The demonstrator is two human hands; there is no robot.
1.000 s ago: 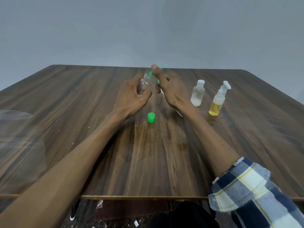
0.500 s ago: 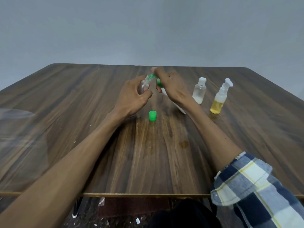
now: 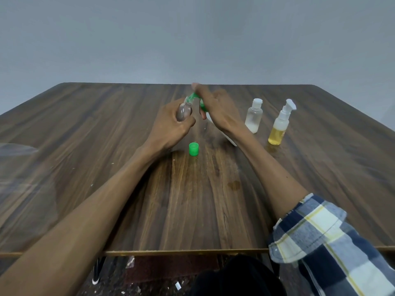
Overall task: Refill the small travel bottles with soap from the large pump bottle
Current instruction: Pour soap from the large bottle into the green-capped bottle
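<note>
Left hand [image 3: 171,127] grips a small clear travel bottle [image 3: 183,111], fingers curled round its body, mouth tipped up-right toward the green pump nozzle [image 3: 193,97]. Looks empty or nearly so; hard to tell. On the counter [image 3: 85,135] just below the hands sits a loose green cap [image 3: 193,149], upright, apart from everything.

Right hand [image 3: 215,110] is wrapped over the head of the large pump bottle [image 3: 229,140], index finger on top of the pump, the rest of the fingers clenched round the green collar; most of the white body is hidden behind the wrist.

Judgement: pumping step is in hand. To do it well, keep the nozzle tip right at the travel bottle's mouth, hold that bottle steady and near upright, press slow and short so soap doesn't string onto the counter.

Further right stand a capped frosted bottle [image 3: 253,118] and a small pump bottle with yellow liquid [image 3: 281,123], near each other, untouched. Plaid sleeve [image 3: 320,238] at lower right.
</note>
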